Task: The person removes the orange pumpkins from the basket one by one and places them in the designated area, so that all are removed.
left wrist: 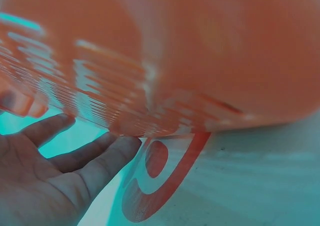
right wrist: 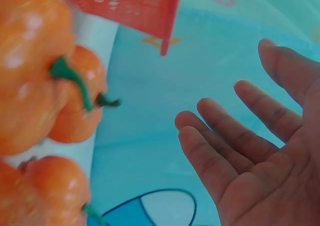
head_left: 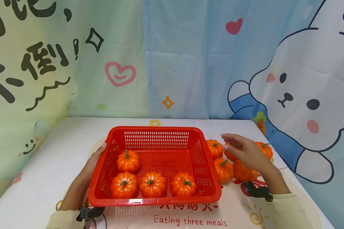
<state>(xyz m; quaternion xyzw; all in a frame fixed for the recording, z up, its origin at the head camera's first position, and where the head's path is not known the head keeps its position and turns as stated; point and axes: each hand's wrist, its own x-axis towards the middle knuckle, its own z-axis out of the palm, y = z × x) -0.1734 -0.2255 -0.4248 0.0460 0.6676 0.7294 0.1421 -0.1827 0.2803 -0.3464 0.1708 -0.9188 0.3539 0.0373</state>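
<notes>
A red plastic basket (head_left: 166, 163) with slotted walls stands at the middle of the table. Several small orange pumpkins (head_left: 152, 184) with green stems lie inside, along its front and left side. My left hand (head_left: 90, 167) is at the basket's left side; in the left wrist view its fingers (left wrist: 102, 166) reach out nearly straight against the basket's lower wall. To the right of the basket, my right hand (head_left: 246, 152) hovers over more pumpkins (head_left: 224, 170). Nothing is in it; the right wrist view shows its fingers (right wrist: 235, 131) spread and loosely extended, apart from the pumpkins (right wrist: 30, 71).
The white table (head_left: 71, 140) carries a printed cloth with red writing (head_left: 190, 221) in front of the basket. A printed curtain (head_left: 177, 63) hangs behind the table, with a large cartoon rabbit (head_left: 298, 95) on the right. Each wrist wears a black strap (head_left: 258, 190).
</notes>
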